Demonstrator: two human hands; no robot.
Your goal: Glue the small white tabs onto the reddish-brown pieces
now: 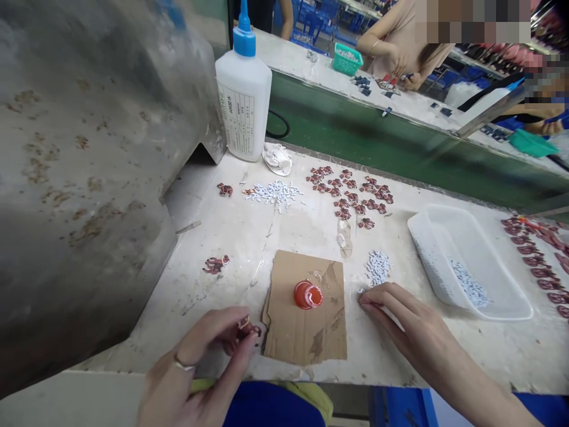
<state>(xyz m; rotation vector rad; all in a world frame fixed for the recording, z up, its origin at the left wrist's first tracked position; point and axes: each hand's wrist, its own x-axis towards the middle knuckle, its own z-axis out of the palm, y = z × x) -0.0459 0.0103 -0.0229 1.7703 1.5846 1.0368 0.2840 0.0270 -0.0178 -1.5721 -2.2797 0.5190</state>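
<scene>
My left hand (208, 356) is closed around a small brown animal figurine (243, 330) with a pale band, held between thumb and fingers left of the cardboard. My right hand (400, 311) rests low on the table, thumb and fingertips pinched together at the near side of a small heap of pale blue pieces (377, 267). A tiny pale blue piece (361, 291) shows at those fingertips. Between both hands, a red cup (307, 295) containing shiny liquid stands on a piece of cardboard (329, 332).
Two loose figurines (216, 264) lie at left, with several more grouped (351, 196) farther back. Another pale blue heap (275, 193) lies near a glue bottle (244, 101). A white tray (427, 237) holds more pieces. A metal housing (98, 178) crowds the left; a co-worker (395, 53) sits opposite.
</scene>
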